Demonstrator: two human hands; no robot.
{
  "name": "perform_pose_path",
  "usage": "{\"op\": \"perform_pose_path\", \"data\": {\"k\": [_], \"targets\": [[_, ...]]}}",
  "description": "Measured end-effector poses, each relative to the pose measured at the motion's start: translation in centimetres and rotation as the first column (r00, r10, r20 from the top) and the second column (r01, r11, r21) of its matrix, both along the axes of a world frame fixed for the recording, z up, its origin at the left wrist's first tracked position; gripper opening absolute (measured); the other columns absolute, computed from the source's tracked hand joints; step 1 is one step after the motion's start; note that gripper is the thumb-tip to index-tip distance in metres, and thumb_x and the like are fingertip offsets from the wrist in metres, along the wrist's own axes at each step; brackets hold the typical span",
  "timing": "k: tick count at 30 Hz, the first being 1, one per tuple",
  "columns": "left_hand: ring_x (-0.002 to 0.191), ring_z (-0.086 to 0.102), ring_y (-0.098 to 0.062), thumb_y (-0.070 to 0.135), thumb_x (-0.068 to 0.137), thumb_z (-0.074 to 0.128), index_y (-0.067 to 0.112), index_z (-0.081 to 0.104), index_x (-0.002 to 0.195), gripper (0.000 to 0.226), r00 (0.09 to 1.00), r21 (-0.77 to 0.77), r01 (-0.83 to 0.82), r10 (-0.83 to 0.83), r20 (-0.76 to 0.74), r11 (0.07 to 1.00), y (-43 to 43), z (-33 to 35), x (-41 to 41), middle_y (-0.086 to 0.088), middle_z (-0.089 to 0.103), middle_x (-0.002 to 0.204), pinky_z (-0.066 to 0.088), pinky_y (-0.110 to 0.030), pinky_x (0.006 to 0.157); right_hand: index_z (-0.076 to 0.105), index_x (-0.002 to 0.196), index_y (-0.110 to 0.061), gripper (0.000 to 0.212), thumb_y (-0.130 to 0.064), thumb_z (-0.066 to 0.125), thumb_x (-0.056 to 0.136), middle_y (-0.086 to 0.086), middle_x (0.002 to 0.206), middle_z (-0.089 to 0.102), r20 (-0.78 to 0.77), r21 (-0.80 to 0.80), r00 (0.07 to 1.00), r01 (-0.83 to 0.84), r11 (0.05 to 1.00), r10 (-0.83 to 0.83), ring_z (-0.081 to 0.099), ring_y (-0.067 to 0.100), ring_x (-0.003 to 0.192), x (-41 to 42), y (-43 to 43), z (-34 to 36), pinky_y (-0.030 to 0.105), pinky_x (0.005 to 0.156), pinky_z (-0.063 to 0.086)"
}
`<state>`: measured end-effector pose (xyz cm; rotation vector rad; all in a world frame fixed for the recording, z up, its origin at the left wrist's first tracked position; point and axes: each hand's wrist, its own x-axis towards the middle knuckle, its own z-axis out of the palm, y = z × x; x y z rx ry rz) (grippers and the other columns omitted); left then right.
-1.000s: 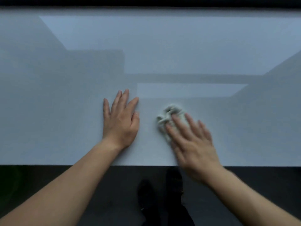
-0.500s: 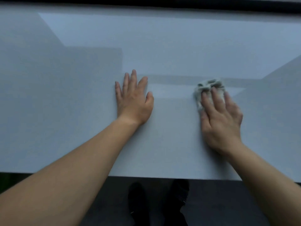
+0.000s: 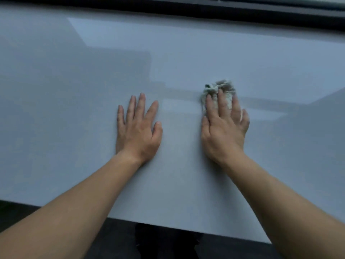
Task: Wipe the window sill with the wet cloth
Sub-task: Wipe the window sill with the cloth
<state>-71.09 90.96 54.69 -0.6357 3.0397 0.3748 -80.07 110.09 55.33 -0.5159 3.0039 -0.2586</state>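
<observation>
The window sill (image 3: 74,109) is a wide, smooth, pale grey surface filling most of the view. A small crumpled pale cloth (image 3: 219,88) lies on it right of centre. My right hand (image 3: 225,128) lies flat on the cloth, straight fingers pressing it down, so only the cloth's far edge shows. My left hand (image 3: 139,129) rests palm down on the bare sill to the left, fingers spread and holding nothing.
A dark window frame (image 3: 242,15) runs along the sill's far edge. The sill's near edge (image 3: 168,227) drops to a dark floor, where dark shoes (image 3: 164,243) show. Reflected light and shadow bands cross the sill.
My right hand slid the cloth away from me and rightward, then back a little toward the left hand. My left hand stayed flat on the sill.
</observation>
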Motion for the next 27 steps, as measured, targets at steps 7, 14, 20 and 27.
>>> {"op": "perform_pose_path", "data": {"k": [7,14,20,27], "targets": [[0.150,-0.002,-0.017,0.046,0.090,0.026,0.031,0.023,0.152,0.063,1.000,-0.014,-0.008,0.009,0.019,1.000,0.4,0.1,-0.2,-0.001,0.006,0.164,-0.004,-0.048,0.120,0.028,0.151,-0.042,0.051,-0.044,0.034,0.100,-0.011,0.163,0.021,-0.027,0.010,0.913,-0.408,0.913,0.408,0.013,0.024,0.151,-3.8,1.8,-0.6,0.047,0.119,0.012],[0.150,0.003,-0.019,0.045,0.089,0.027,0.029,0.027,0.150,0.063,1.000,-0.017,-0.010,0.010,0.008,1.000,0.5,0.0,-0.2,-0.003,0.010,0.163,-0.001,-0.050,0.120,0.024,0.154,-0.036,0.055,-0.042,0.032,0.100,-0.007,0.165,0.015,-0.029,-0.010,0.954,-0.299,0.954,0.299,0.006,0.027,0.152,-4.0,-2.3,-0.4,0.052,0.118,0.010],[0.143,0.029,-0.031,0.040,0.087,0.037,0.018,0.050,0.136,0.055,0.992,-0.011,-0.015,0.014,-0.122,1.000,0.3,0.6,-1.2,-0.014,0.039,0.150,0.009,-0.058,0.118,0.027,0.152,-0.042,0.050,-0.044,0.031,0.102,-0.011,0.164,0.018,-0.020,0.007,0.927,-0.374,0.927,0.374,0.011,0.024,0.151,-10.5,-0.6,-0.5,0.047,0.119,0.010],[0.148,0.017,-0.028,0.041,0.087,0.032,0.015,0.042,0.143,0.062,0.985,0.108,-0.019,0.037,-0.168,0.994,-0.5,0.4,-11.8,-0.013,0.027,0.158,0.003,-0.050,0.120,0.021,0.153,-0.041,0.052,-0.043,0.027,0.102,-0.012,0.165,0.011,-0.036,-0.017,0.937,-0.348,0.937,0.347,0.004,0.023,0.152,-11.2,-4.3,-0.6,0.048,0.118,0.007]]}}
